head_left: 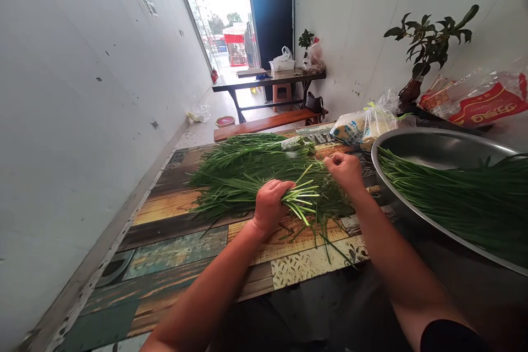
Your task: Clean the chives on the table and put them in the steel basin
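My left hand (273, 204) is closed around a bunch of garlic chives (303, 198), whose pale cut stems stick out to the right while the green leaves trail left over the table. Just right of it, my right hand (344, 173) is pinched above a heap of loose trimmings (332, 201); whatever lies between its fingertips is too small to name. Behind both hands rests a larger pile of chives (243, 157), with a whitish band (292, 144) around the stem end of one bundle.
A big steel basin (437, 140) of chives stands at the right. Plastic bags (363, 124) and a potted plant (424, 44) sit behind it. Beyond the patterned table (177, 247) are a bench (264, 124) and another table (264, 80). A white wall (82, 93) runs along the left.
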Demonstrator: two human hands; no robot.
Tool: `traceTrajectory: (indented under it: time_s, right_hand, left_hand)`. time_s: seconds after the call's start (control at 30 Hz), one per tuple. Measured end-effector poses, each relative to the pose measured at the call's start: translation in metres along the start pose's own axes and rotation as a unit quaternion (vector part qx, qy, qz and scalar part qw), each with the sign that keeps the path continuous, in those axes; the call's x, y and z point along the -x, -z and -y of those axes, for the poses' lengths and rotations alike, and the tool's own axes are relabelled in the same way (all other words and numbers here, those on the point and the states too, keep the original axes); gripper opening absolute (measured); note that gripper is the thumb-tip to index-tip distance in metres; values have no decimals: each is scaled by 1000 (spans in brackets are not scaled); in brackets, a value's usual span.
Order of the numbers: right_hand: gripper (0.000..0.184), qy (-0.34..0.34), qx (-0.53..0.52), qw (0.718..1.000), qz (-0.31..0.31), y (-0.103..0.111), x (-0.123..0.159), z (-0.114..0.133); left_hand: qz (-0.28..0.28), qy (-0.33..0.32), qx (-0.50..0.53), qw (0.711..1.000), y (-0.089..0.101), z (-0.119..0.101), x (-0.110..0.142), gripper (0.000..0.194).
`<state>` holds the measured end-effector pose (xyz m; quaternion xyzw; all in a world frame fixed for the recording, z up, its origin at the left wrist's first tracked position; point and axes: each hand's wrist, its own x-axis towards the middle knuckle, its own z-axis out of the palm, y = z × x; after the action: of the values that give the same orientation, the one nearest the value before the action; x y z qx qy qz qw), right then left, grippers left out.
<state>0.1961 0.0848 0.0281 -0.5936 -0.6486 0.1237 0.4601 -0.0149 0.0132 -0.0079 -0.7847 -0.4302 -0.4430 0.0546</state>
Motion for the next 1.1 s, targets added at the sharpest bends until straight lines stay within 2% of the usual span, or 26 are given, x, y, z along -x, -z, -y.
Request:
traceTrajectory:
  time_s: [0.07,0.13,0.17,0.23,0.27,0.33,0.4,0.53,0.63,0.8,0.93,1.1]
  right_hand:
    - [25,16,-3,1000,-9,2,-1,0]
    - [15,89,-34,995,-12,3,1,3]
    - [22,143,-48,989,3,3,2,5]
    - [39,251,-53,964,71,2,5,8]
    - [40,292,-46,949,109,1,7,9]
    - [28,336,-35,926,168,-2,8,9]
    - [16,343,-42,913,215,-5,7,8]
    - [20,287,-109,904,298,-3,5,9]
    - [22,212,-187,905,317,1,7,15]
    - [25,86,-286,911,285,-1,17,27]
    - [27,6,-305,916,261,-2,18,28]
    - [28,-64,-294,939,168,3,9,20]
  left_hand:
    - [1,0,-5,1000,0,0,0,17]
    - [1,-3,-8,1000,1,0,0,17]
    - [3,-4,-8,1000,1,0,-1,17]
    - [10,-1,-9,1000,3,-1,-1,17]
    - [16,2,-10,1000,3,-1,-2,17]
    - [28,7,-13,1000,5,-1,-2,17]
    - [36,7,-13,999,6,-1,-3,18]
    - [32,4,-8,999,7,-1,-4,18]
    - [25,9,-6,1000,7,-2,-5,17]
    - [-5,8,0,1000,9,-4,-6,16]
    - [-21,0,-4,1000,9,-4,-6,15]
    - [-20,0,-12,1000,8,-2,-5,15]
